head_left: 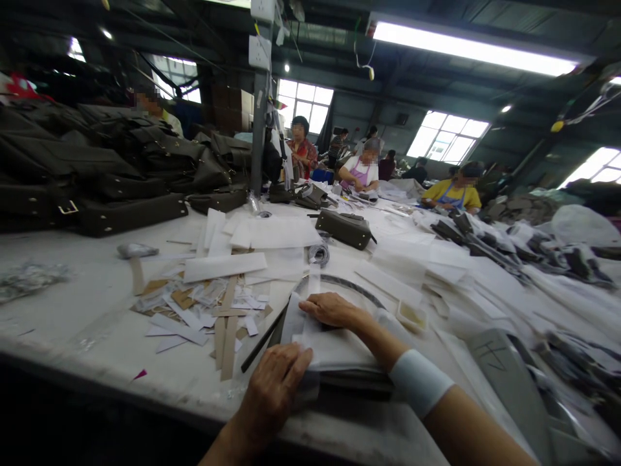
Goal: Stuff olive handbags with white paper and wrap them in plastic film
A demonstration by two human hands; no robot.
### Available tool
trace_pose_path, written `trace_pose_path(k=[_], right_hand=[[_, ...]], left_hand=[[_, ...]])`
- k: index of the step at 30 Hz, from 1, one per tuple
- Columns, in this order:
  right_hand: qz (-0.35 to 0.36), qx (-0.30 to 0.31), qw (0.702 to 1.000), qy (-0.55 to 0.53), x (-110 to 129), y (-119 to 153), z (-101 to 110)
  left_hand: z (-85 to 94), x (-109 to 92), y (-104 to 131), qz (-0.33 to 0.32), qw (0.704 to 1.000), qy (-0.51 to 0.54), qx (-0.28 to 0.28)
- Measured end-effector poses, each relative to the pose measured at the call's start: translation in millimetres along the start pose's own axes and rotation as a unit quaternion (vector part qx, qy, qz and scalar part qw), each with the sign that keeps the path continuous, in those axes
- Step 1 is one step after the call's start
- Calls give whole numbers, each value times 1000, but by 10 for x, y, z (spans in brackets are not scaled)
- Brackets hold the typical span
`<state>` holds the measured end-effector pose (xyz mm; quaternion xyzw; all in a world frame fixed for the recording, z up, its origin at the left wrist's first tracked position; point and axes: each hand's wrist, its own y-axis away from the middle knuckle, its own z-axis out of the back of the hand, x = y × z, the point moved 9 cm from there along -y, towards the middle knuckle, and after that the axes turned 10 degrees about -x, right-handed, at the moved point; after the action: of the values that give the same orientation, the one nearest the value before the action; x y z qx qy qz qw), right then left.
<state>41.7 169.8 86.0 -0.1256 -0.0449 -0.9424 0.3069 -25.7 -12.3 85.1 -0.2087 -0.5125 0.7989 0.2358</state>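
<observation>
At the table's front edge a dark bag (356, 382) lies flat, mostly covered by white wrapping sheet (334, 349). My left hand (279, 382) grips the near left edge of the sheet, fingers bent together. Across the sheet's upper left part rests my right hand (332, 309), its fingers closed on the white material. A light band is round my right wrist. A dark curved strap (356, 283) arches behind the bag, and a dark strip (264, 340) sticks out on its left.
Paper and card strips (227, 336) lie to the left. Behind are a dark pouch (343, 228), a grey roll (319, 254) and white sheets (276, 232). Dark bags (97, 175) are piled back left, wrapped pieces at right. Several people sit beyond.
</observation>
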Motion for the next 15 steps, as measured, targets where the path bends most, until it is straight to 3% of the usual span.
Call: trace_pose_path(k=[3,5,6,7,9,11,13,14,15], right_hand=[[0,-125,992,-14,136,251,653],[9,-252,961,-114,223,670,1163],[12,-265,948,-178,240,913,1282],[12,-226,943,-243,252,1139,1263],[23,-33,942,-334,313,1570,862],[-34,64,941,-331,121,1883,379],[-80,112,942,-305,-141,1938,-98],[-106,104,944,-295,-292,1856,-270],[-129,42,953,-270,-463,1702,-322]], left_hand=[[55,88,-13,33,999,2,-17],[77,175,-1,70,997,13,-25],[88,225,12,91,995,19,-30],[103,275,29,111,993,26,-40],[133,368,66,148,987,33,-61],[159,445,100,178,980,35,-78],[177,499,117,200,975,38,-90],[185,516,119,207,973,40,-93],[194,526,117,211,972,41,-98]])
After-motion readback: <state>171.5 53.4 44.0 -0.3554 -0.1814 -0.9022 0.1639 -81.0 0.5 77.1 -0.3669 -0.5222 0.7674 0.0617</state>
